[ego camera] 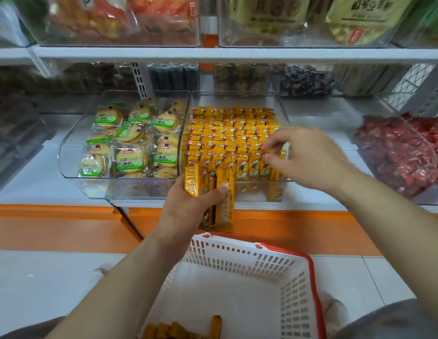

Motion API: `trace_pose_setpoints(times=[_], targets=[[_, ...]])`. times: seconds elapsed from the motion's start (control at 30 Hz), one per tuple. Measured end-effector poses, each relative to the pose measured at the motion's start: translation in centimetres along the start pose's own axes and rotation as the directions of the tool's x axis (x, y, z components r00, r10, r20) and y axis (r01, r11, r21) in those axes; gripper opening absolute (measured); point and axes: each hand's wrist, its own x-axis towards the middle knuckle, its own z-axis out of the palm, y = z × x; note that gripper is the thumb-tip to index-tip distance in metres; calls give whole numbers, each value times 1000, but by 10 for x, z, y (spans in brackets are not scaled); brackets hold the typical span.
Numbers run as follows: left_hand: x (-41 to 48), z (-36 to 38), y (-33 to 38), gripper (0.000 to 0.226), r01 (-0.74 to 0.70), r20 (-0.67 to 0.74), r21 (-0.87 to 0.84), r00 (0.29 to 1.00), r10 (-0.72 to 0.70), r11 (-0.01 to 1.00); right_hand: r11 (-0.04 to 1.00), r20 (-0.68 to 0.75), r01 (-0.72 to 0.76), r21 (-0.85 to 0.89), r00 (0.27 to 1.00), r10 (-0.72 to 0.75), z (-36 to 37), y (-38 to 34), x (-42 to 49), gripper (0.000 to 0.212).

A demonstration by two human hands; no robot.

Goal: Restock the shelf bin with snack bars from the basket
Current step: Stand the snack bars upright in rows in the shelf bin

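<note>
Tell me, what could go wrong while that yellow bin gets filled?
The left hand grips several snack bars at once; one might slip out and fall. The bin looks nearly full of upright bars, so the right hand, working at the front row, could knock neighbours over.

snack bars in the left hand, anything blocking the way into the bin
No object does. The snack bars in the left hand sit just before the clear front wall of the bin, so they must go over it. The right hand hovers over its right front rows, and it looks nearly full.
</note>
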Motion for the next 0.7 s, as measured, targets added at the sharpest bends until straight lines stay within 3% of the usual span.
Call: trace_pose_setpoints(times=[0.07, 0.13, 0.2, 0.33, 0.43, 0.6, 0.7], targets=[[-4, 2, 1, 58, -13, 15, -11, 1000, 13, 1000, 913, 167, -122, 389, 984, 60, 13, -18, -10, 14], [-8, 5, 0, 60, -28, 33, -24, 999, 29, 999, 821, 329, -241, 517, 942, 69, 25, -31, -19, 23], [-11, 5, 0, 58, -42, 47, -44, 998, 44, 998, 741, 399, -291, 605, 916, 34, 32, -37, -23, 22], [-15, 4, 1, 58, -67, 63, -57, 996, 70, 996, 661, 430, -306, 685, 902, -28, 26, -37, -22, 49], [-15, 1, 0, 57, -42, 72, -102, 996, 50, 994, 595, 458, -339, 729, 887, -57, 22, -33, -23, 34], [-14, -2, 0, 56, 57, 138, -147, 990, -37, 987, 259, 478, -446, 857, 876, -70, 17, -26, -21, 34], [-15, 2, -4, 49, 130, 179, -150, 978, -102, 980, 199, 459, -438, 877, 885, -75, 20, -27, -21, 31]])
